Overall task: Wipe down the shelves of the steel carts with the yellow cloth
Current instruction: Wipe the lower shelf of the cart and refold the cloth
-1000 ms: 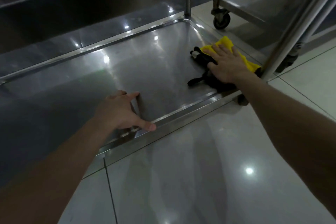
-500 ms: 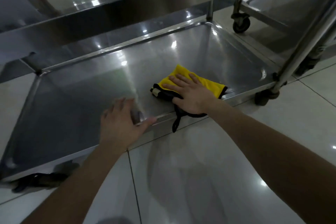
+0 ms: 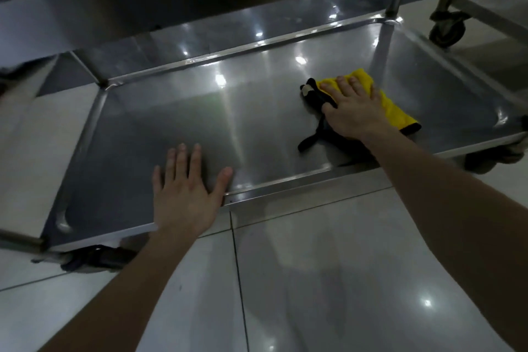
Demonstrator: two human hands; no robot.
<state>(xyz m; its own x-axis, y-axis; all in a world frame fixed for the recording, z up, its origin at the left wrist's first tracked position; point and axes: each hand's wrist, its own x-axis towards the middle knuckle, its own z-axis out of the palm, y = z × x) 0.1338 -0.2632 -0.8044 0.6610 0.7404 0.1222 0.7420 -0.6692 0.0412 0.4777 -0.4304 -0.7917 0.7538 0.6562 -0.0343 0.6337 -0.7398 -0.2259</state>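
Yellow cloth (image 3: 395, 111) beneath the right hand (image 3: 354, 114), seemingly flat on lower shelf (image 3: 200, 123)

A: Where is the yellow cloth (image 3: 395, 111)?
B: Right of centre, flat on the bottom shelf (image 3: 171, 123) of the steel cart, under the right hand (image 3: 354, 111), whose fingers lie straight on it. Its black strap (image 3: 308, 143) trails toward the near rim.
A: And the left hand (image 3: 185, 194)?
B: Lower centre-left, fingers spread straight over the shelf's near rim. A caster wheel (image 3: 445, 28) shows upper right.

Perhaps commercial kitchen: steel carts (image 3: 285, 187), tiles (image 3: 314, 280)
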